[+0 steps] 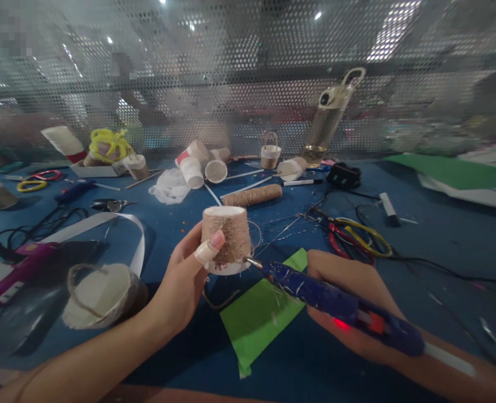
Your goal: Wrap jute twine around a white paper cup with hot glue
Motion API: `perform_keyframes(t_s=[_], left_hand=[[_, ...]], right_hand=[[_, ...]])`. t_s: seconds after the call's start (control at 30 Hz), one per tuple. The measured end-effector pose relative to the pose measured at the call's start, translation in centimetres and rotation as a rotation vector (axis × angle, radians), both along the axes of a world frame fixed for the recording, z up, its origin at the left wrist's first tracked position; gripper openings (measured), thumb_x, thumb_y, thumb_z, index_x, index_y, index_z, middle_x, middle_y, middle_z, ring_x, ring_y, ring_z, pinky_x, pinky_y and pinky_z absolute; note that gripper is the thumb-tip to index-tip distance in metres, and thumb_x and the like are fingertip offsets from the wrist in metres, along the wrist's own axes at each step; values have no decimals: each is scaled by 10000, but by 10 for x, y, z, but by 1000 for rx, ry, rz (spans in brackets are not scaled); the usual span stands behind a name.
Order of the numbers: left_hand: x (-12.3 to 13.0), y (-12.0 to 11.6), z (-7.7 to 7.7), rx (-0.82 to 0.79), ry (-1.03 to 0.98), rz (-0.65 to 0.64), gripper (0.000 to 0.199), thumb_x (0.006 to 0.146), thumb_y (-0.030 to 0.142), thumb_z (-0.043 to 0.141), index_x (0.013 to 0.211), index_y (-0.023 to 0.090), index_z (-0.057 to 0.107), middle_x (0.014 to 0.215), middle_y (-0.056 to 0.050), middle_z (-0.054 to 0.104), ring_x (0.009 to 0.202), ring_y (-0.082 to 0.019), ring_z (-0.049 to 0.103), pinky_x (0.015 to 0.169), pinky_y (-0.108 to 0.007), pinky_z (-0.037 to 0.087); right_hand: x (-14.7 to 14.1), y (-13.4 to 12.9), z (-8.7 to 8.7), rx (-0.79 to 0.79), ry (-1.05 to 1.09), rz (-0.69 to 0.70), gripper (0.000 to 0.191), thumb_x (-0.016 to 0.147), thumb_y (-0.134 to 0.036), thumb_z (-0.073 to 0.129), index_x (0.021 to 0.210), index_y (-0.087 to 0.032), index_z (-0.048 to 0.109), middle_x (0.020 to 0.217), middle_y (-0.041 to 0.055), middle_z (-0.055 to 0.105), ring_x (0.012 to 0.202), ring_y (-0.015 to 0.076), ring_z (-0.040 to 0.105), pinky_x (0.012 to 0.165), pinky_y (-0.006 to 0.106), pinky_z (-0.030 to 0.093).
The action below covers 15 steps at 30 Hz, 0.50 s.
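A small paper cup [226, 238] wrapped in brown twine is held by my left hand [189, 268], its thumb pressed on the near side. The cup's white rim band faces down. My right hand [348, 302] grips a dark blue glue gun [323, 294], with a red light showing and a white glue stick out of its back. The gun's metal tip is at the cup's lower right edge. A loose strand of twine curls off the cup's right side. Beneath them lies a green sheet [264, 319] on the blue table [315, 369].
A twine roll [254, 195] lies behind the cup. To the left are a twine-handled basket [100, 294] and a magenta glue gun [21, 274]. Scissors [357, 238] and black cables lie on the right. Cups and a tall bottle [327, 123] stand along the perforated screen.
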<state>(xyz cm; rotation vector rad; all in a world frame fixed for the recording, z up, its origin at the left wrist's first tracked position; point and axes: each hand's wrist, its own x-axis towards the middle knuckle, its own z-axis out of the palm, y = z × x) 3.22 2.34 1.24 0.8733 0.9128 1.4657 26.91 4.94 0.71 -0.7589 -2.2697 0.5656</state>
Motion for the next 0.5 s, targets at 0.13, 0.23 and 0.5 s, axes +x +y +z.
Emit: perform_keyframes(t_s=[0.13,0.23,0.5], left_hand=[[-1,1,1,-31,-34,-10,386,861,388,681,1209,222,702,1137,-78,739,1087,-285,667,933,-393,530],[-1,0,0,-37,-56,-12,362,873,384,661,1195,225,706,1131,-66,737,1099,-277,658,939,-384,525],[-3,2,-2,-20,-89,-20,341,892,381,628,1170,206,720,1124,-65,736,1124,-277,637,958,-391,507]], right_hand=[[1,2,1,-5,15,15,240,783,-161,610,680,-219,401,652,-40,482,550,104,442,500,247,329],[1,2,0,-49,24,22,236,796,-160,609,679,-217,412,662,-36,497,559,105,462,508,247,340],[-1,0,-4,-127,72,-31,245,814,-127,590,666,-221,420,651,-38,471,543,109,455,500,263,318]])
